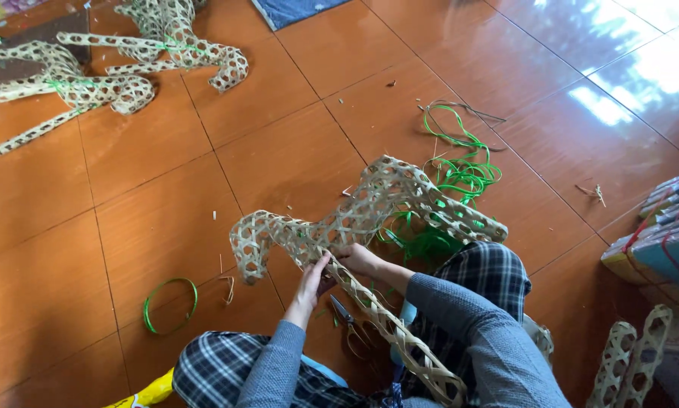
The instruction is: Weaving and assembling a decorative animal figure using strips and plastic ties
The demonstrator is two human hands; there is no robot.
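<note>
A woven bamboo lattice figure [369, 204] with open hexagonal holes rests on the floor and across my lap, one long leg [400, 340] running down toward me. My left hand [309, 285] grips the lattice from below near its bent neck part [260, 242]. My right hand [360, 259] pinches the weave just beside it, where the leg joins the body. Both sleeves are grey, over plaid trousers. Small scissors [347, 317] lie on the floor between my knees.
Loose green plastic strips [460, 166] pile up beyond the figure. A green loop [170, 304] lies at the left. Two finished woven figures [112, 60] lie at the far left. Woven tubes [630, 359] and stacked bundles [668, 242] sit at the right on the orange tile floor.
</note>
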